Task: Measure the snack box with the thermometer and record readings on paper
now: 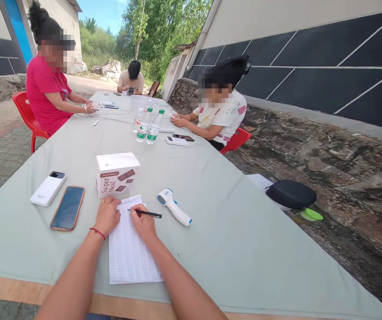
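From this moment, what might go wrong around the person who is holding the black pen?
If the right hand with the slim black pen swings sideways, it might knock the gun-shaped white plastic thermometer nearby. The left hand is near the white cardboard box and might bump it. The clear plastic bottles with green caps stand close together, so one could topple another.

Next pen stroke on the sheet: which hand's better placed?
Probably the right hand: it holds the black pen over the sheet, while the left hand rests at its upper-left edge.
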`<state>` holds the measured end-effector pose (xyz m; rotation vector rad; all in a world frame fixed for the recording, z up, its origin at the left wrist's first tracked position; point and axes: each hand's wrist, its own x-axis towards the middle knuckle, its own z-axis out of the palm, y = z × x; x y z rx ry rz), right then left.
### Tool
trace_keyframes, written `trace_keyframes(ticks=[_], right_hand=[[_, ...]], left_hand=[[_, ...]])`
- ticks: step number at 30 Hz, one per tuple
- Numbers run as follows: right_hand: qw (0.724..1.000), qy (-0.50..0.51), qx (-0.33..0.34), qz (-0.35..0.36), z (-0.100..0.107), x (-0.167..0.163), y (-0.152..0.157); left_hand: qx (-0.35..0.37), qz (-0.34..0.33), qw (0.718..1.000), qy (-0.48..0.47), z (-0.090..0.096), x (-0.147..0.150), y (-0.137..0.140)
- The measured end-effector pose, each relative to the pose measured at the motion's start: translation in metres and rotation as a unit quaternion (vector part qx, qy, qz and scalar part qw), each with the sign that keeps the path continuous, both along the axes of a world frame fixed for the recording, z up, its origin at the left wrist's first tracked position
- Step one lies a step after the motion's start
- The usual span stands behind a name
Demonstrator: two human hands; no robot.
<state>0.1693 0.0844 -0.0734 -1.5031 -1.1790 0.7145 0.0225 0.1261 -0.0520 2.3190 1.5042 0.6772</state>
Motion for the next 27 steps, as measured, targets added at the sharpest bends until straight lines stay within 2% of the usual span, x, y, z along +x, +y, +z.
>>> trace_keyframes(ticks=[4,7,10,13,15,18,21,24,27], right_hand=[[0.999,-0.012,-0.029,0.011,0.000,0.000,0.000],[0.998,-0.055,-0.029,-0.013,0.000,0.001,-0.002],[0.986,-0.145,0.059,-0.053,-0.003,0.008,-0.004],[0.953,-0.254,0.149,-0.073,-0.004,0.021,-0.004],[0.934,-0.298,0.177,-0.089,-0.003,0.029,-0.003],[0.917,-0.335,0.183,-0.119,0.001,0.036,-0.003],[0.913,-0.353,0.173,-0.107,0.001,0.036,-0.005],[0.917,-0.354,0.168,-0.077,0.001,0.035,-0.005],[0.920,-0.342,0.158,-0.110,0.001,0.044,-0.001]], left_hand=[[0.004,-0.001,1.000,0.002,0.000,0.000,0.000],[-0.001,-0.001,1.000,0.012,0.002,0.000,0.000],[-0.007,-0.005,1.000,0.017,0.004,-0.001,-0.001],[-0.007,-0.003,1.000,0.005,0.005,-0.001,-0.001],[-0.010,0.003,1.000,-0.009,0.006,0.000,-0.002],[-0.010,0.036,0.997,-0.069,0.009,0.001,-0.004],[0.038,0.103,0.978,-0.175,0.013,-0.001,-0.005],[0.109,0.189,0.938,-0.269,0.015,-0.009,0.003],[0.113,0.229,0.906,-0.337,0.012,-0.018,0.020]])
